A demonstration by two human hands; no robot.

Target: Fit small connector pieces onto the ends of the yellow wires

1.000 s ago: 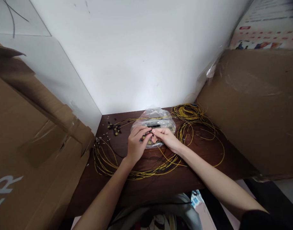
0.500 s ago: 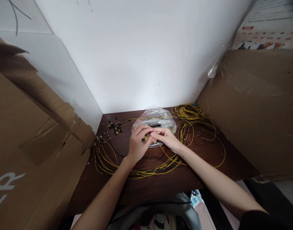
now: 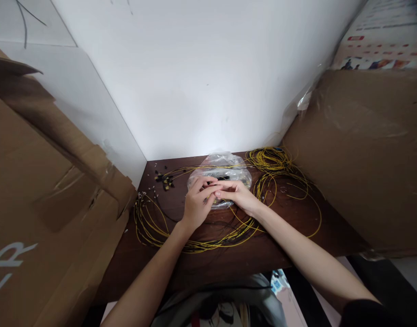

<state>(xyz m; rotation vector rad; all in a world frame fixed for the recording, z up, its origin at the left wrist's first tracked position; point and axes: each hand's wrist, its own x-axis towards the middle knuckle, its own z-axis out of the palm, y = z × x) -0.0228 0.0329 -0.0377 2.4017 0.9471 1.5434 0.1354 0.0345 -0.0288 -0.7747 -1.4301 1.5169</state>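
Observation:
My left hand [image 3: 196,202] and my right hand [image 3: 238,196] meet fingertip to fingertip over a clear plastic bag [image 3: 225,159]. Both are closed in a pinch, and whatever lies between the fingers is too small and covered to make out. Small black and yellow pieces show inside the bag, partly hidden by the hands. A thin yellow wire [image 3: 241,224] comes out from below my right hand and runs down to the right. In front of the wrists, a long loop of yellow and black wires [image 3: 208,247] curves across the dark wooden table [image 3: 249,263].
Black and yellow connectors [image 3: 167,181] lie at the back left, with tiny pale bits [image 3: 142,196] near them. A coil of yellow wire [image 3: 268,159] rests at the back right. Cardboard boxes stand left [image 3: 58,195] and right [image 3: 361,163]; a white wall [image 3: 201,81] rises behind.
The fingers of both hands have shifted slightly against each other, covering more of what lies below. The wires, bag and connectors stay where they were.

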